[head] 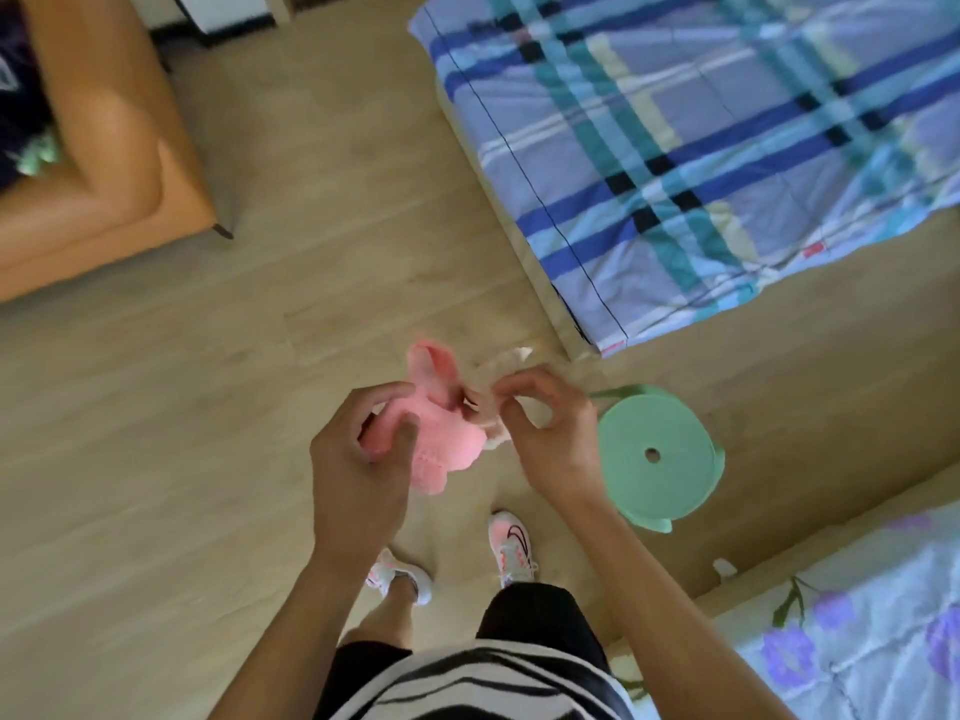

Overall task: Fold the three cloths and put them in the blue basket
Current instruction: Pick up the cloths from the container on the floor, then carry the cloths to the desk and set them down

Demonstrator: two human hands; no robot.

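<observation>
A small pink cloth (441, 433) hangs bunched in front of me above the wooden floor. My left hand (358, 459) grips its left side. A cream-white cloth (501, 363) is bunched against the pink one on the right, and my right hand (550, 433) pinches it between thumb and fingers. The two hands are close together at chest height. No blue basket is in view, and a third cloth is not visible.
A mint-green round stool (654, 454) stands just right of my right hand. A bed with a blue plaid sheet (701, 148) fills the upper right. An orange sofa (104, 148) is at upper left. A floral quilt (857, 615) lies at lower right. My feet (511, 545) are below.
</observation>
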